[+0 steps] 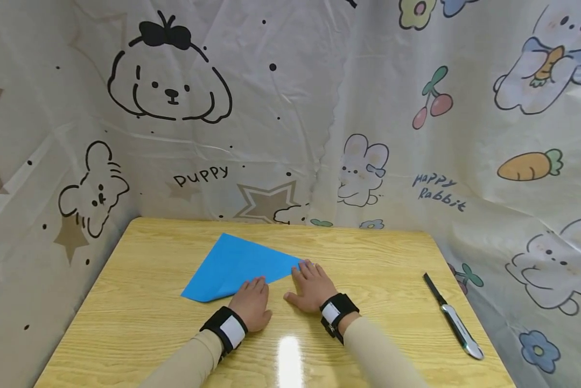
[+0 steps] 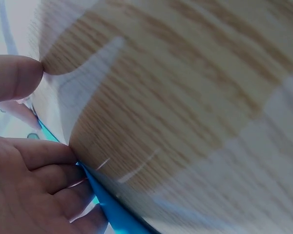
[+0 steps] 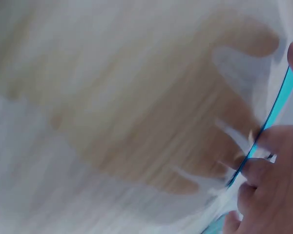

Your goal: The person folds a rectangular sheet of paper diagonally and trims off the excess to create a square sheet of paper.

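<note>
A blue sheet of paper [image 1: 244, 261], folded into a roughly triangular shape, lies on the wooden table. Its near left edge bulges up slightly from the tabletop. My left hand [image 1: 251, 304] rests with its fingertips on the paper's near edge, fingers nearly straight. At the paper's right corner, my right hand [image 1: 313, 285] presses with its fingers spread out and the thumb apart on the wood. In the left wrist view the fingers [image 2: 53, 185] touch the blue edge. The right wrist view has the fingertips [image 3: 256, 168] at the thin blue edge.
A utility knife [image 1: 455, 323] with its dark blade extended lies at the table's right side. The wooden table [image 1: 149, 334] meets a printed cloth [image 1: 271, 134] hanging behind it and along both sides. Each wrist wears a black strap.
</note>
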Motion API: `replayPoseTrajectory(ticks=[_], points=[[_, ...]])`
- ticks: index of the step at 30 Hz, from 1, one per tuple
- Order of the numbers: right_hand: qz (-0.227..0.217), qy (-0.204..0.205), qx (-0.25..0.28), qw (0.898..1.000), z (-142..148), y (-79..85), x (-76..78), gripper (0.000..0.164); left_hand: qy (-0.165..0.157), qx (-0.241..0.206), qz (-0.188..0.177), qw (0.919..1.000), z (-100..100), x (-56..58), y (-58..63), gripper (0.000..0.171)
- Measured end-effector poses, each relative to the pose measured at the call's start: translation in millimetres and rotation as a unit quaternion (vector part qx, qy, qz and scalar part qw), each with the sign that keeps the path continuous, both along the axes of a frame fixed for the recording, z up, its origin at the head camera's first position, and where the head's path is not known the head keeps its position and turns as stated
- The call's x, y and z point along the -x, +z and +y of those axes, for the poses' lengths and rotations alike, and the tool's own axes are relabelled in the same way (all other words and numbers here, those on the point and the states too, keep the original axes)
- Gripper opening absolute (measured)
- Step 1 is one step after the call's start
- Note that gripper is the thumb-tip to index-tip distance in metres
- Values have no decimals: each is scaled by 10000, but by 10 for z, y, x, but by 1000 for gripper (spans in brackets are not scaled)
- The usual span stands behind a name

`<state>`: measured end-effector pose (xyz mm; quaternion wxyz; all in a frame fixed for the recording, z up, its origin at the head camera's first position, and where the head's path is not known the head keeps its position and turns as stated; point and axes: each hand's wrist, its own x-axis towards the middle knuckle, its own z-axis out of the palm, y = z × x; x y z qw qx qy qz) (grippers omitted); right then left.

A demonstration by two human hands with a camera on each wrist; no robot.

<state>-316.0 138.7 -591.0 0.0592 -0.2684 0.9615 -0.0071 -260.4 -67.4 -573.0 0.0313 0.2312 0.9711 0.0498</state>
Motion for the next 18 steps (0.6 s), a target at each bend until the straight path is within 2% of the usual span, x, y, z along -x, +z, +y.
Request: replayPoseTrajectory(ticks=[4,7,12,18], points=[[-49,465,50,9989,-220,32,-97,69,104,-84,82,9999,-16,28,-46,66],[46,595,78,9982,-312,47,-129,64,226,-108,305,9992,18,52,-81,63],[131,550,-74,9984,-327,15,-154,58,448,-205,484,9976,87,65,-130,60],[-43,490,118,9987,-336,19,-166,58,602,-333,266,9973,49,0,-158,63]])
